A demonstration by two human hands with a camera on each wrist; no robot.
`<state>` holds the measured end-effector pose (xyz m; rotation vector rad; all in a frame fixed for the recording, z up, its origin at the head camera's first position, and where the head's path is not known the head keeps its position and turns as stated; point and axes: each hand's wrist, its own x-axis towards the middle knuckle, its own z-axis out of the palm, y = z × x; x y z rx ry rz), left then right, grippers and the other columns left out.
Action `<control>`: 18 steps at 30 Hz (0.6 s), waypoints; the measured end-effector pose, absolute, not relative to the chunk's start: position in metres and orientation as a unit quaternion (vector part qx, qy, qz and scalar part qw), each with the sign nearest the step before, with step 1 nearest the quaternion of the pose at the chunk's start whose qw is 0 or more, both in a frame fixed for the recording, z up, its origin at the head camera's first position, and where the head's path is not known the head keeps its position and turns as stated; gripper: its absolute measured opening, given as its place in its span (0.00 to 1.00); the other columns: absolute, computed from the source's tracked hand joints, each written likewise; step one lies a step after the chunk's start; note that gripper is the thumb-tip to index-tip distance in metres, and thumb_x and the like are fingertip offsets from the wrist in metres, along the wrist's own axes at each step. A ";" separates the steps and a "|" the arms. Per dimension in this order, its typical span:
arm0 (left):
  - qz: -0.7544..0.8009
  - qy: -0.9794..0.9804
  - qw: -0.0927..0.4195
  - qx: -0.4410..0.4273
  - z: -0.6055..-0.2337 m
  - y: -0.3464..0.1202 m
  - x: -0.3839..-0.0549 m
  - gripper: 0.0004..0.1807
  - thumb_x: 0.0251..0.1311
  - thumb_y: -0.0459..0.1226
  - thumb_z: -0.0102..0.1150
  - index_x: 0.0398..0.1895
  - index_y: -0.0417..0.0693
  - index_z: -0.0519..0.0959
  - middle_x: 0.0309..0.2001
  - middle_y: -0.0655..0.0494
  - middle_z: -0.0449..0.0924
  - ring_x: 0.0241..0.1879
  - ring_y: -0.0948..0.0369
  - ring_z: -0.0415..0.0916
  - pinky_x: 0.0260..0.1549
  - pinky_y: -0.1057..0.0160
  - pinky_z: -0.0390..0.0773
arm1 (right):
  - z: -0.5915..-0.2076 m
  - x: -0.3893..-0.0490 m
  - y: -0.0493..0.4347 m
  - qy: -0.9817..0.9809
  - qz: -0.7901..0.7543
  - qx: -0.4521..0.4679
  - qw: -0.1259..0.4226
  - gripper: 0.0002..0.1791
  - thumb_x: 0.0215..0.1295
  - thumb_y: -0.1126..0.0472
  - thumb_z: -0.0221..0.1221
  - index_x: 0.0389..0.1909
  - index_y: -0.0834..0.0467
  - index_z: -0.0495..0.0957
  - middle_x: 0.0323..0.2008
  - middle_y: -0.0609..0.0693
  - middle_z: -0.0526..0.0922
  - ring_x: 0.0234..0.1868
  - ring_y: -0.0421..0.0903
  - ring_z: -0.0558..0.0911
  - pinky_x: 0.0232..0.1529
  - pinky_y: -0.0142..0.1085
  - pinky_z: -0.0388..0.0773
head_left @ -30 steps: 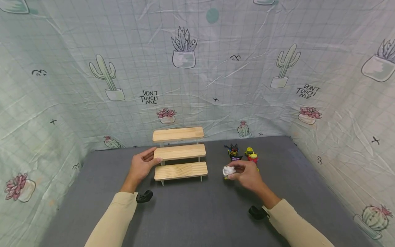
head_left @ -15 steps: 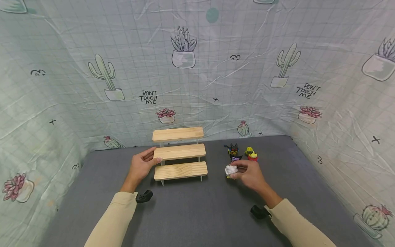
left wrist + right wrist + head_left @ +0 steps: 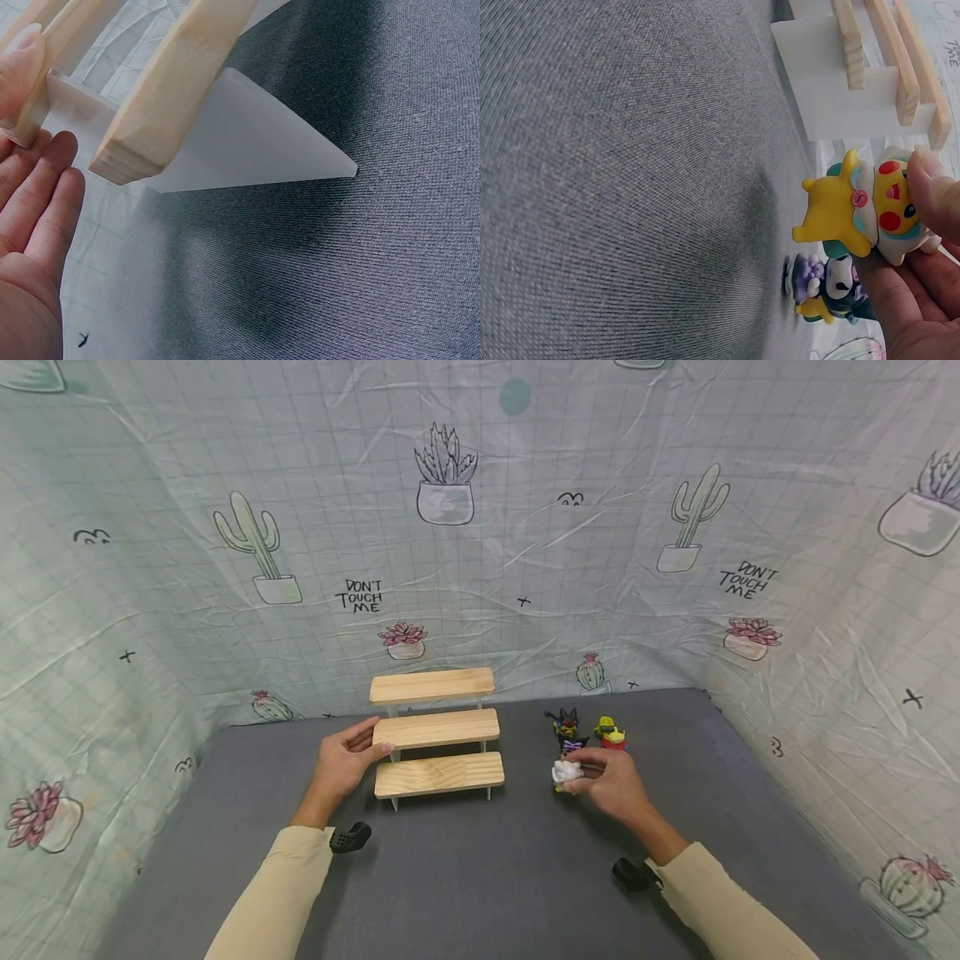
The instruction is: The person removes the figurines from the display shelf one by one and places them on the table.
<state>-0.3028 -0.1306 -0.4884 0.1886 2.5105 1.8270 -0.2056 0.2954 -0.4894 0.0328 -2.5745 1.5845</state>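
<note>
At the back stands a three-tier wooden display shelf (image 3: 442, 774) with pale side panels (image 3: 255, 139). My left hand (image 3: 342, 770) holds the left end of its middle board, thumb on top and fingers at the edge. My right hand (image 3: 611, 785) pinches a small yellow figurine (image 3: 832, 210) by its white hooded head, right of the shelf. In the right wrist view the figurine has red cheeks, and its feet look clear of the cloth. Close behind it is a black-and-purple figurine (image 3: 840, 281), partly hidden by the right hand in the head view.
A dark pointed-eared figurine (image 3: 566, 723), a green-yellow one (image 3: 604, 725) and a red-and-yellow one (image 3: 614, 740) stand behind the right hand. Grey cloth (image 3: 465, 877) covers the table. Cactus-print fabric (image 3: 525, 560) encloses the back and sides.
My right hand has shifted slightly to the right with the yellow figurine in its grip. The left hand and the shelf have stayed where they were.
</note>
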 end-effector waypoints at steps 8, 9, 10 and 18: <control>0.589 0.806 0.018 0.057 -0.487 -0.130 -0.302 0.38 0.65 0.38 0.73 0.76 0.40 0.69 0.73 0.38 0.72 0.72 0.45 0.74 0.63 0.57 0.82 | -0.489 -0.205 0.298 -0.853 0.518 0.003 0.066 0.18 0.53 0.73 0.75 0.47 0.68 0.88 0.52 0.67 0.87 0.49 0.58 0.90 0.48 0.39 0.91; 0.589 0.806 0.018 0.057 -0.487 -0.130 -0.302 0.38 0.65 0.38 0.73 0.76 0.40 0.69 0.73 0.38 0.72 0.72 0.45 0.73 0.63 0.57 0.82 | -0.489 -0.205 0.298 -0.854 0.516 0.003 0.066 0.18 0.54 0.72 0.75 0.48 0.68 0.88 0.52 0.67 0.87 0.49 0.58 0.90 0.48 0.39 0.91; 0.590 0.806 0.017 0.057 -0.487 -0.130 -0.302 0.38 0.65 0.38 0.73 0.76 0.40 0.69 0.73 0.38 0.72 0.72 0.45 0.73 0.63 0.58 0.83 | -0.489 -0.205 0.298 -0.854 0.516 0.002 0.066 0.18 0.54 0.72 0.75 0.48 0.68 0.87 0.52 0.67 0.87 0.49 0.58 0.90 0.48 0.39 0.91; 0.595 0.802 0.019 0.053 -0.486 -0.130 -0.301 0.38 0.65 0.38 0.72 0.76 0.40 0.69 0.72 0.38 0.73 0.71 0.45 0.74 0.61 0.62 0.84 | -0.490 -0.204 0.300 -0.847 0.527 -0.008 0.067 0.19 0.53 0.73 0.75 0.48 0.68 0.87 0.53 0.68 0.87 0.51 0.61 0.90 0.46 0.39 0.92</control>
